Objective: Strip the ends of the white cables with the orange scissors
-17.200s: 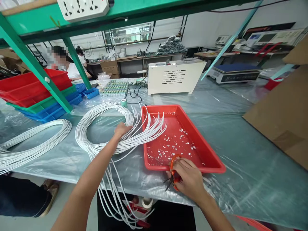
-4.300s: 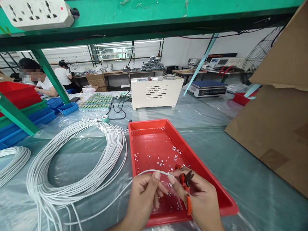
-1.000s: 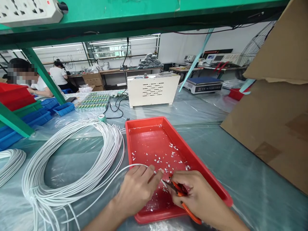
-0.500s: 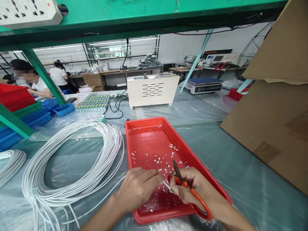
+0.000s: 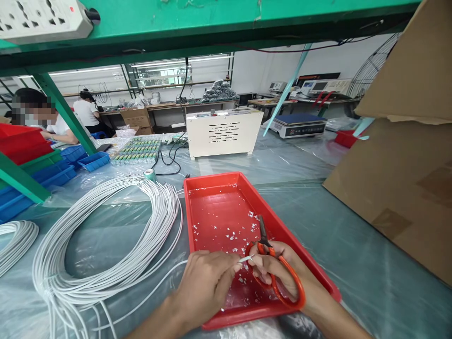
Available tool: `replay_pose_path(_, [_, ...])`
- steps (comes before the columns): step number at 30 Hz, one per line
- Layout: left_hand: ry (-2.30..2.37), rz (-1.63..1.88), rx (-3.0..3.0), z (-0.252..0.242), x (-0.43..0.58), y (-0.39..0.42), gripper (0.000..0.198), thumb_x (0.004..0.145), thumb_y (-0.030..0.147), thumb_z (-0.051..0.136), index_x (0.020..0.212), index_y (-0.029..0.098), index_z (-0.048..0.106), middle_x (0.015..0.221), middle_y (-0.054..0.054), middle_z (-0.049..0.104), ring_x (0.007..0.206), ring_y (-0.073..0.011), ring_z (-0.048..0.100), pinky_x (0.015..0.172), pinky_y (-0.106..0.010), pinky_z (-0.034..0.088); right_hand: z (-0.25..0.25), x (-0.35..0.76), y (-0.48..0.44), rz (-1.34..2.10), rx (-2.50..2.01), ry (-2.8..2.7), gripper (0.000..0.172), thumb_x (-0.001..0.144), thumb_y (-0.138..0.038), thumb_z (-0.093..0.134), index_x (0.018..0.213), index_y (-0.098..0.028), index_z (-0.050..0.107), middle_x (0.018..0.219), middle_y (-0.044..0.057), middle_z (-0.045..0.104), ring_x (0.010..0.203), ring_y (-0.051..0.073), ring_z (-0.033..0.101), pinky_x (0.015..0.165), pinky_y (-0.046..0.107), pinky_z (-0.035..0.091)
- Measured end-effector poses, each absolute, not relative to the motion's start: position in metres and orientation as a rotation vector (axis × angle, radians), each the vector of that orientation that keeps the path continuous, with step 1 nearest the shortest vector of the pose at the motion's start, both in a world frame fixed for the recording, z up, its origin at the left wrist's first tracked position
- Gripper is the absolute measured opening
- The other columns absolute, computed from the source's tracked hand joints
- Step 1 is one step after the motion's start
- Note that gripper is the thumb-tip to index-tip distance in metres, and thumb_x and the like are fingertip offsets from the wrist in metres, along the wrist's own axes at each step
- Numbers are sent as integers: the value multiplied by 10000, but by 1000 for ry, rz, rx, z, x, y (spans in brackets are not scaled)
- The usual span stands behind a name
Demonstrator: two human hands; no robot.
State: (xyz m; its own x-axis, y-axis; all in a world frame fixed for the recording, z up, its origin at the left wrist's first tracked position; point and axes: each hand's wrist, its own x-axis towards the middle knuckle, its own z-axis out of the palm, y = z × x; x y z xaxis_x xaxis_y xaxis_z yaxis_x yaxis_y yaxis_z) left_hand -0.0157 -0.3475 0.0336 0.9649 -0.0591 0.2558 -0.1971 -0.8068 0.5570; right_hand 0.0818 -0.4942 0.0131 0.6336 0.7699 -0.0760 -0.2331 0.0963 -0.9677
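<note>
Plastic-sheeted bench (image 5: 335,226), green frame overhead, cardboard box (image 5: 406,155) at right, cream machine (image 5: 224,132) behind. White cable coil (image 5: 106,235) left of red tray (image 5: 212,207) flecked with white scraps. Since half a second ago: right hand (image 5: 278,273) turned — orange scissors (image 5: 271,263) now looped over its fingers, blades up over the tray. Left hand (image 5: 208,282) pinched on the white cable end (image 5: 246,258), just short of the scissors.
</note>
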Motion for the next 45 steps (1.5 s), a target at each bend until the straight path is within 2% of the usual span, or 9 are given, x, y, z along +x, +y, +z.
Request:
replay_pose_path(5, [7,326,2360,34,-18,-348,274,898,221,360,772,179,599,643,18,608,536,-102,501,520,-207,347,16,80,-493,533,-1457,-567,163,715,-299,673,725,-139,640,562,-10,515,502,131,447,469,214,356])
replay_pose_path(9, [25,344,2301,32,-17,-347,244,889,239,392,797,186,612,695,12,638,568,-104,526,536,-203,358,15,75,-493,231,-1537,-728,38,738,-213,651,757,-182,664,621,-1,568,560,158,506,518,229,410])
replay_pose_path(14, [28,392,2328,26,-16,-348,202,870,233,438,849,199,636,729,8,671,591,-113,569,561,-214,390,13,73,-492,54,-1569,-805,38,736,-161,641,725,-194,657,595,-9,545,522,149,488,494,229,397])
replay_pose_path(18, [-4,525,2373,20,-16,-346,175,856,225,477,899,206,645,757,7,693,625,-125,612,587,-226,430,14,76,-492,296,-1497,-701,23,725,-202,670,730,-180,674,576,-13,542,516,137,470,486,213,382])
replay_pose_path(21, [-76,741,2459,16,-15,-344,166,846,190,489,891,183,648,754,-12,699,628,-136,627,590,-240,449,15,79,-492,615,-1357,-540,130,670,-258,732,731,-158,673,563,-14,546,521,129,476,494,195,391])
replay_pose_path(23, [-137,872,2532,14,-15,-343,175,847,170,477,886,167,648,746,-26,699,620,-141,630,577,-244,454,14,80,-491,702,-1290,-474,185,625,-264,770,724,-150,664,574,-14,553,533,127,483,514,193,403])
replay_pose_path(30, [-254,1078,2757,12,-14,-338,200,841,130,466,963,154,622,763,-36,692,528,-144,600,462,-250,429,10,83,-495,696,-1289,-505,185,669,-288,756,730,-148,653,579,-10,558,538,121,478,524,191,392])
replay_pose_path(37, [-212,1125,2809,6,-15,-337,225,827,130,492,1023,148,600,911,-73,685,685,-185,631,585,-292,502,13,82,-493,593,-1444,-561,187,645,-293,762,688,-141,662,609,-1,549,562,133,462,520,203,383])
replay_pose_path(45, [-203,1128,2807,5,-19,-340,338,812,100,509,1142,169,538,1034,-103,639,768,-201,612,625,-300,488,8,80,-492,615,-1452,-577,197,661,-293,730,648,-127,627,549,-2,533,499,130,445,471,211,370])
